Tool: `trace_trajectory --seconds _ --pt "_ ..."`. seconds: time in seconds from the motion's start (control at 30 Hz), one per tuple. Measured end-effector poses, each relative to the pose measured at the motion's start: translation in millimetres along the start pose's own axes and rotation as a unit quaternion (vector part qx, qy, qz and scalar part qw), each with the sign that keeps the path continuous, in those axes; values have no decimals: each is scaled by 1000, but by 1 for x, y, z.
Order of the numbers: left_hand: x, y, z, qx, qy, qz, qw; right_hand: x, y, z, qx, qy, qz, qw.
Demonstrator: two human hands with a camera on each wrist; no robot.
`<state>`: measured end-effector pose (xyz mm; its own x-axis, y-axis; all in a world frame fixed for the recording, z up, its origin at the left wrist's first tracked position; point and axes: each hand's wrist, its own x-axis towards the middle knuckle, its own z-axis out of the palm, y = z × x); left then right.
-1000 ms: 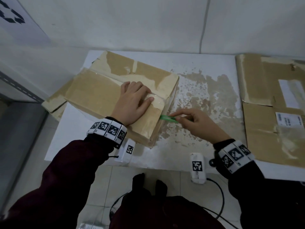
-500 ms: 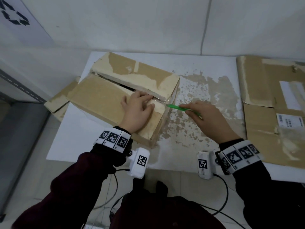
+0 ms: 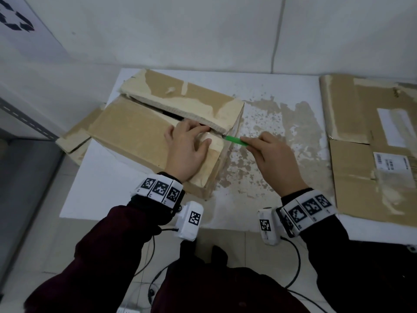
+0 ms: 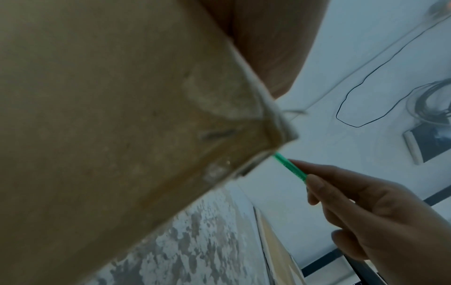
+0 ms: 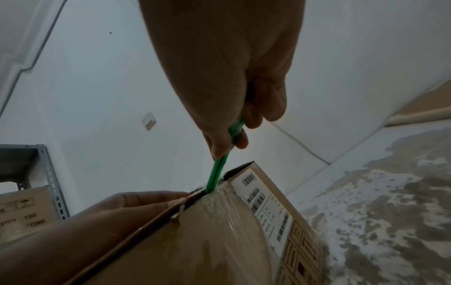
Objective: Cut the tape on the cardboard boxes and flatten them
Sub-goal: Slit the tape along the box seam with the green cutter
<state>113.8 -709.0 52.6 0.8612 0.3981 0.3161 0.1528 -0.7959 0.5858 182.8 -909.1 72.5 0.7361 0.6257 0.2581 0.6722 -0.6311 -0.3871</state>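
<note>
Left hand (image 3: pixel 188 152): your flat fingers press the box (image 3: pixel 135 129) flap.
Right hand (image 3: pixel 274 161): your fingers pinch the green cutter (image 3: pixel 234 140), tip in the seam at 3 o'clock.

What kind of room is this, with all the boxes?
Probably a storeroom or packing area. A metal shelf rack holds a printed carton, flattened cardboard with shipping labels lies on the worn white table, and a recycling sign hangs on the wall.

The light is dim, flat and cool in all three views, casting only soft shadows under the box (image 3: pixel 158 132) on the worktop (image 3: pixel 101 188). The head view bends straight lines at its edges. Both wrist views are grainy, with the nearest cardboard and skin blurred, and tape (image 5: pixel 219 208) on the box shows faint glare.
</note>
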Motion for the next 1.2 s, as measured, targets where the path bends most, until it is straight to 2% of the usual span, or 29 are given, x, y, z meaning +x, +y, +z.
trace_trajectory --seconds 0.37,0.53,0.6,0.7,0.83,1.07,1.2 --pt "2 0 0 -9 -10 -9 1000 -1 0 -1 9 1 26 1000" --pt "-4 3 0 -8 -20 6 1000 9 26 -7 4 13 97 995" --pt "-4 4 -1 -6 -28 13 1000 14 28 -10 7 6 96 995" --pt "3 7 0 -13 -34 -14 999 0 24 -19 23 -1 95 995" --pt "7 7 3 -16 -31 -27 999 -15 17 -19 64 -2 58 996" --pt "6 5 4 -21 -27 -14 999 -8 13 -13 47 -17 53 997" --pt "2 5 3 -22 -26 1 999 11 -6 -1 10 -24 35 999"
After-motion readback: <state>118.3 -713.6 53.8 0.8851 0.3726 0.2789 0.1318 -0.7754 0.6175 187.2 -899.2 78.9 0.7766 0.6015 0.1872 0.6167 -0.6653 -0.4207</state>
